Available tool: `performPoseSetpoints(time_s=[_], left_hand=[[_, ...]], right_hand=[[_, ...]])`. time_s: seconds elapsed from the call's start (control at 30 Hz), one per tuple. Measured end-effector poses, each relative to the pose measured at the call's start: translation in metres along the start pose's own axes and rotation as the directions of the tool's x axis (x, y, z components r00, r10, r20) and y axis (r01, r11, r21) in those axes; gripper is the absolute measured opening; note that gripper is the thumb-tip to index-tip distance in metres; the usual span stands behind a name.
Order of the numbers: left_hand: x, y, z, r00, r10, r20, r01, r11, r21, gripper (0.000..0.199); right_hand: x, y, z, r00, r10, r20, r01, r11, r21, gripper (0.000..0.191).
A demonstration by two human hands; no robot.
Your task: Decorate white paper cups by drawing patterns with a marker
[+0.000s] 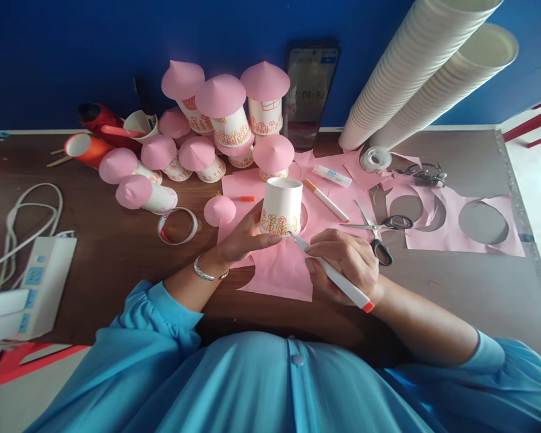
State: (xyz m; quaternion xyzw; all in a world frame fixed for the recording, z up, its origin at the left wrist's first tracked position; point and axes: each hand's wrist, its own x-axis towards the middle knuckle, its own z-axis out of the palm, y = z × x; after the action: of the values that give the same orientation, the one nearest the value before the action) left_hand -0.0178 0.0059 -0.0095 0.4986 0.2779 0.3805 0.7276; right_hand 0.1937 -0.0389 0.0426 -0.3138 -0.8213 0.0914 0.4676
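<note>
My left hand (246, 234) is closed around the lower left side of a white paper cup (283, 201), its open end facing up. Red, orange and green flowers are drawn around the cup's lower part. In my right hand (345, 261) is a white marker (342, 282) with a red-orange end, its tip at the cup's bottom edge. Under both hands lies pink paper (282, 279). An orange marker cap (247, 198) and a second marker (327, 200) rest nearby on the paper.
Several flower-drawn cups with pink cone tops (220, 96) stand at the back left. Scissors (376, 227), a tape roll (375, 159) and cut pink paper (460, 240) lie to the right. Tall cup stacks (415, 72) and a phone (311, 90) lean on the blue wall. A power strip (49, 282) sits left.
</note>
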Motion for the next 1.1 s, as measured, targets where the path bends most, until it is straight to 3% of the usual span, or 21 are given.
performPoseSetpoints(time_s=[0.43, 1.1], left_hand=[[-0.0004, 0.001, 0.0011, 0.999, -0.034, -0.038, 0.032, 0.999, -0.042, 0.062], [-0.0003, -0.0006, -0.0004, 0.998, -0.046, -0.03, 0.043, 0.994, -0.098, 0.059]], right_hand=[[0.0011, -0.0011, -0.0015, 1.0, 0.008, -0.019, -0.007, 0.999, 0.043, 0.017], [0.0015, 0.0014, -0.0016, 1.0, 0.012, 0.005, -0.012, 1.0, 0.005, 0.018]])
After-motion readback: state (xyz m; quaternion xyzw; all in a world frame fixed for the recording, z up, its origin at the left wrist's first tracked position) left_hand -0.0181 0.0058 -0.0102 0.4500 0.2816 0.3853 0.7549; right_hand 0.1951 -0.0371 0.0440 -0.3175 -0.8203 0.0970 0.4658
